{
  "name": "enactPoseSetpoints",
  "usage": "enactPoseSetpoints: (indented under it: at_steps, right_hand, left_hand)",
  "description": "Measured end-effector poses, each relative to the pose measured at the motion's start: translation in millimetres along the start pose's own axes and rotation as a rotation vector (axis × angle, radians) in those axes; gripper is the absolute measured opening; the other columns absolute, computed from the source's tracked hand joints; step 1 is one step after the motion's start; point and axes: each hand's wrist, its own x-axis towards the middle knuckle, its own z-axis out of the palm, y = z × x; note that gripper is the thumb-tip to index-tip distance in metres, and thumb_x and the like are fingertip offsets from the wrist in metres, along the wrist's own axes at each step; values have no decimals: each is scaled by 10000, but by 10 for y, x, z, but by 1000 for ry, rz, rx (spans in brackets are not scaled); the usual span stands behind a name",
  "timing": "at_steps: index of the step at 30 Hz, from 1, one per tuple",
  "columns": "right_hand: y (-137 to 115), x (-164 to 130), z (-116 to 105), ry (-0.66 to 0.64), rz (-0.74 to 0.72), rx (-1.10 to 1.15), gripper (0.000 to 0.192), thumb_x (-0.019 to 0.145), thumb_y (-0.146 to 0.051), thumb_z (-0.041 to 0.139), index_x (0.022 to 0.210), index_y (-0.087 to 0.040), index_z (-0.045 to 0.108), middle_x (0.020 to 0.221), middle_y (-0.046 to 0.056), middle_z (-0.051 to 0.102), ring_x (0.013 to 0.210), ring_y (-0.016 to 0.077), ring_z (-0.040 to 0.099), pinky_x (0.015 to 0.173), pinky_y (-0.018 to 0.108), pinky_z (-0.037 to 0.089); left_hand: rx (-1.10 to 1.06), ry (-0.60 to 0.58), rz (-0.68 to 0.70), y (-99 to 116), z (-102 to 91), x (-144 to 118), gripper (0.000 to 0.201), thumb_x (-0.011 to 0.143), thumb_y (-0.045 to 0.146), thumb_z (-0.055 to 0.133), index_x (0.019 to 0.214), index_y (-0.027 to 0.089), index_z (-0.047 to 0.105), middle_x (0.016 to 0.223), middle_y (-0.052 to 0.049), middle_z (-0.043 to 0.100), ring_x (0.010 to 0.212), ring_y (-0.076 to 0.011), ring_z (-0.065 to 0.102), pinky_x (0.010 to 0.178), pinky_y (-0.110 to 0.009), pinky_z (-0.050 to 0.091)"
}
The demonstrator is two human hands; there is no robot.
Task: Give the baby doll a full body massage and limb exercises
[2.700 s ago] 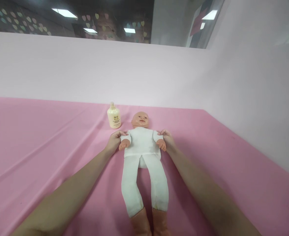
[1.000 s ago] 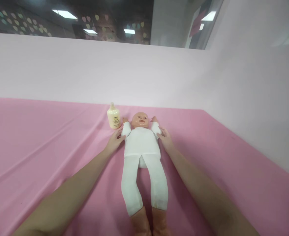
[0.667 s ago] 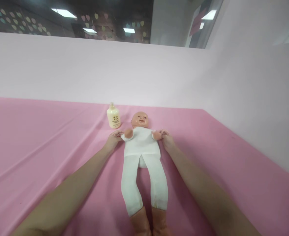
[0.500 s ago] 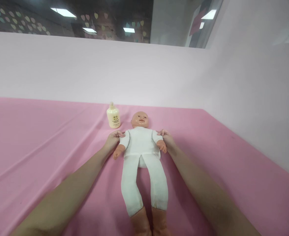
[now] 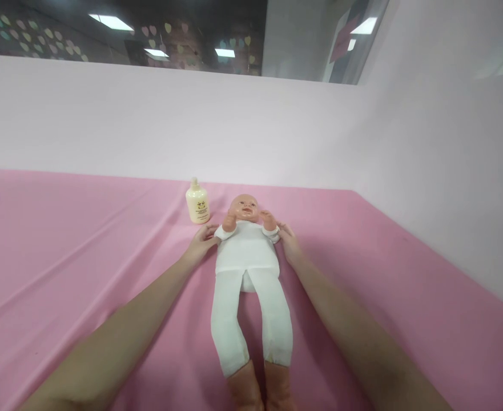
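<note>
A baby doll (image 5: 246, 257) in a white top and white leggings lies on its back on a pink sheet (image 5: 84, 268), head away from me. My left hand (image 5: 200, 244) grips the doll's upper arm on the left side. My right hand (image 5: 289, 244) grips the upper arm on the other side. Both doll arms are raised, with the small hands up near its face. The doll's bare feet reach the bottom edge of the view.
A cream lotion bottle (image 5: 197, 201) stands upright just left of the doll's head, close to my left hand. A pale pink wall (image 5: 234, 125) runs behind the sheet and along the right side.
Half a second ago the doll's arms lay down beside its body. Both hands have swung them up toward its face, repeating an earlier up-and-down motion.
</note>
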Motion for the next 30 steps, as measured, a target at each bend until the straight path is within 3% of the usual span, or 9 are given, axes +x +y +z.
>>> enactPoseSetpoints:
  at_steps: [5, 10, 19, 30]
  right_hand:
    - [-71, -49, 13, 33, -31, -54, 347, 829, -437, 608, 1117, -255, 541, 1195, 64, 676, 1102, 224, 632, 917, 375, 520]
    - [-56, -49, 15, 6, -72, -114, 445, 843, -477, 610, 1205, -254, 479, 1221, 82, 647, 1044, 219, 643, 877, 373, 535]
    - [-23, -21, -27, -7, -54, -273, 487, 854, -426, 579, 1319, -291, 534, 1352, 58, 601, 1185, 233, 594, 1025, 434, 486]
    - [-58, -52, -25, -26, -1, -326, 558, 857, -437, 581, 1395, -305, 522, 1289, 53, 658, 1123, 232, 632, 1049, 462, 475]
  left_hand:
    - [53, 102, -7, -15, 19, -15, 489, 739, 398, 709, 1153, 223, 516, 935, -26, 703, 873, -201, 674, 875, -401, 516]
    - [156, 159, 27, -6, 22, -42, 409, 764, 404, 671, 1113, 248, 524, 1055, -34, 690, 965, -212, 664, 884, -384, 511]
    - [209, 151, 47, 36, 26, -80, 296, 808, 423, 636, 1045, 253, 585, 1276, -49, 642, 964, -214, 669, 870, -359, 516]
    - [310, 159, 153, -32, -5, -30, 301, 829, 362, 604, 1108, 260, 648, 1269, -65, 632, 1123, -236, 610, 991, -387, 478]
